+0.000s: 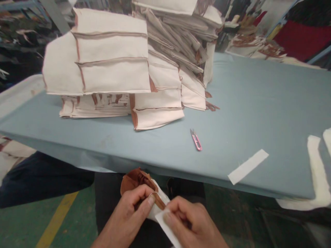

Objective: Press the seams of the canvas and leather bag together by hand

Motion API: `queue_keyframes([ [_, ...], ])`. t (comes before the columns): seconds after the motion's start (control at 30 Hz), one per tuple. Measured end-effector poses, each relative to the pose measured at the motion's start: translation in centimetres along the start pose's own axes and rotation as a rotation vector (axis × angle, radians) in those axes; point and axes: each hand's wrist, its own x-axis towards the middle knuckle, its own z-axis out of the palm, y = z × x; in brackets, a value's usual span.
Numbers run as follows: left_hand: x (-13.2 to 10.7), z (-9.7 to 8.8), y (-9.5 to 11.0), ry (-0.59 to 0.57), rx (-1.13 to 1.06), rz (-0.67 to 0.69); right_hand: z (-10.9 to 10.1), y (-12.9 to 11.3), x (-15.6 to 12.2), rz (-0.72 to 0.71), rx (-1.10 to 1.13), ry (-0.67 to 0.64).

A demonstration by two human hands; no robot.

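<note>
head view: with my left hand point(137, 210) i pinch the edge of a brown-and-white cloth piece point(130, 182), which is over my lap, at the near side of the blue-covered table point(258, 103). with my right hand point(190, 217) i grasp a white strip point(167, 230), just beside this cloth. on the table lie pink snips point(197, 142), a second strip point(248, 167) and, farther, stacked cream pieces point(113, 75) with brown edges.

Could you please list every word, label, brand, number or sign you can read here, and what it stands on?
No text is readable.
No lettering shows on the pink snips, the loose white strip, the held strip in the right hand or the cream fabric stacks.
The background piles are too blurred to tell.
</note>
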Motion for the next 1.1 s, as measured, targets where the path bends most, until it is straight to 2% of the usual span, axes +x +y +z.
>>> queue_keyframes([
  [0.13,0.1,-0.3,1.8,0.007,-0.045,0.08,-0.1,-2.0,1.6,-0.063,-0.058,0.111],
  [0.27,0.5,-0.7,2.5,0.014,-0.131,0.08,-0.5,-2.9,2.0,-0.118,-0.079,0.198],
  [0.37,0.8,-0.6,2.4,0.003,-0.19,0.079,-0.9,-3.2,2.3,-0.143,-0.075,0.212],
  [0.57,1.2,-0.5,1.3,-0.003,-0.322,0.086,-1.5,-4.3,2.7,-0.098,-0.04,0.207],
  [0.73,1.8,-0.6,1.0,0.031,-0.397,0.124,-1.1,-4.5,2.9,-0.131,-0.052,0.263],
  [0.87,1.9,-0.5,1.3,0.078,-0.408,0.156,-0.9,-4.7,3.5,-0.113,-0.053,0.258],
  [1.1,1.8,-0.7,1.1,0.097,-0.442,0.122,-0.4,-5.1,3.7,-0.127,-0.087,0.276],
])
